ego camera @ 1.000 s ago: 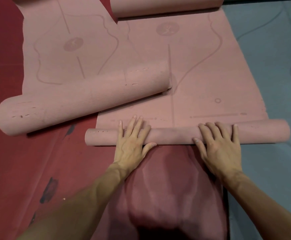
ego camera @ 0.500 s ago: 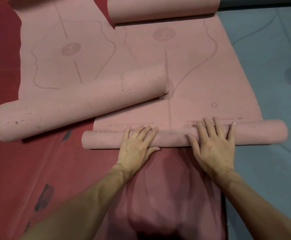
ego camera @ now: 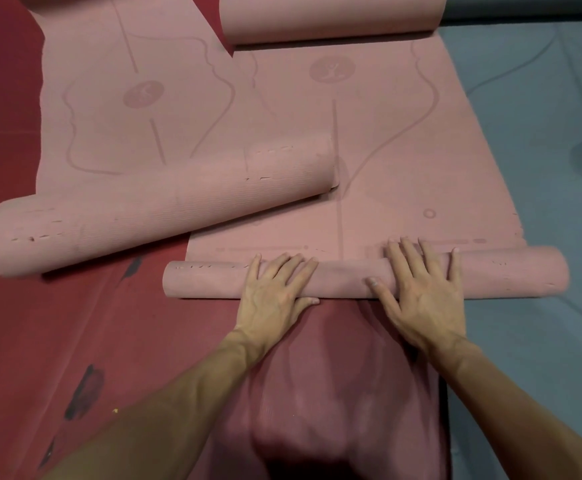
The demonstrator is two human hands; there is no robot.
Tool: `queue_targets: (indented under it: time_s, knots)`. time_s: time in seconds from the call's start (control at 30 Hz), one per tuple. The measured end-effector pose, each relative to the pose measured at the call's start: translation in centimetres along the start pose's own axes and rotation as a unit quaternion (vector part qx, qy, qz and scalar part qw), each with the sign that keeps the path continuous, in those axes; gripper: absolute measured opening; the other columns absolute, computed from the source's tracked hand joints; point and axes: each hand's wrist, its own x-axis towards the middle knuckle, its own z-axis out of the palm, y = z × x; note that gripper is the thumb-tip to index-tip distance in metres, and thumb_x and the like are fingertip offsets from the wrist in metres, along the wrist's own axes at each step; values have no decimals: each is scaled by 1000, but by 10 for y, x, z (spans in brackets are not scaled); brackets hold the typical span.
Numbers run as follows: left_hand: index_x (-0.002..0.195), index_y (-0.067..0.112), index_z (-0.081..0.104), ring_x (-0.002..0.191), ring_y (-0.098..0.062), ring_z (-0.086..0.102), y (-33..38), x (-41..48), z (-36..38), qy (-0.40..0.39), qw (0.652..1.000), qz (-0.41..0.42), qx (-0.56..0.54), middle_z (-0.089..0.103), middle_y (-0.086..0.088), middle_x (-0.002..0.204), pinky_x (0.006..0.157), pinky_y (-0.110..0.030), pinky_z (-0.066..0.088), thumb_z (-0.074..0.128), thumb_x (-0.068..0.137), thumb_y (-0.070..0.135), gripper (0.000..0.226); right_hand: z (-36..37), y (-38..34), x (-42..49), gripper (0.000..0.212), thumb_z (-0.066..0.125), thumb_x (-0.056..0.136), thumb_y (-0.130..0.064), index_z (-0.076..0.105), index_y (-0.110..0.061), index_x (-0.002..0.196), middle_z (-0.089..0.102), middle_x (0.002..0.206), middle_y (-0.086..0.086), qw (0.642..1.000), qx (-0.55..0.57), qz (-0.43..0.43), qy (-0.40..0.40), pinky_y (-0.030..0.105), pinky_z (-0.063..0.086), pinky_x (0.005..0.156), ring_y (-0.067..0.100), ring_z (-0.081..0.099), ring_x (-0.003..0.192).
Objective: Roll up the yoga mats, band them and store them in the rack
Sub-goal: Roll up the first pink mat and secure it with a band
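The near end of the pink yoga mat (ego camera: 403, 161) is wound into a slim roll (ego camera: 346, 278) lying crosswise just ahead of the person, with the flat remainder stretching away from it. The left hand (ego camera: 275, 296) lies palm down on the roll left of centre, fingers straight and slightly spread over its top, the thumb down at the near edge. The right hand (ego camera: 424, 292) presses flat right of centre in the same way, gripping nothing. A second pink mat (ego camera: 144, 213), loosely half rolled, lies slanted to the left, its end overlapping the first mat. Red floor (ego camera: 57, 341) shows at left, a grey-blue mat (ego camera: 542, 168) at right.
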Motion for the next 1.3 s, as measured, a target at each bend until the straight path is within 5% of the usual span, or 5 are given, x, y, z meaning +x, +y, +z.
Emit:
queue_targets:
  time_s: [0.37,0.73,1.0,1.13,1.3]
  knots:
    - [156,35,43,146,-23,42,15,8,-7,-80,990,-102,-61,54,5,152,122,-72,3,27,98,75,72,-4,19,-2,76,29,98,-72,44,-25,155,50,156,4,994,-25,-102,-42,72,16,118,33,40,148]
    - [153,33,49,144,-29,47,8,5,0,-82,995,-54,-22,57,-2,149,116,-79,16,38,86,81,83,-2,23,-2,75,41,92,-66,48,-22,152,54,152,8,989,-54,-130,-46,77,23,113,38,44,144]
    - [144,32,58,130,-30,59,10,4,-1,-52,997,-52,-5,66,-2,137,109,-76,34,40,90,68,68,-1,20,-6,47,55,101,-33,49,-23,146,56,148,8,992,-44,-115,-19,79,22,111,42,45,142]
    - [142,33,60,124,-28,62,11,4,-5,-43,997,-62,-2,67,1,133,107,-73,38,42,91,64,63,-4,18,-6,46,52,102,-37,50,-24,147,57,148,7,994,-45,-103,-15,79,22,111,43,46,141]
    - [142,33,60,122,-29,62,12,4,-14,-42,996,-73,-12,66,1,134,106,-72,38,65,87,52,58,-12,14,-10,46,59,102,-34,54,-25,147,59,148,7,996,-30,-85,-11,81,25,109,44,48,141]
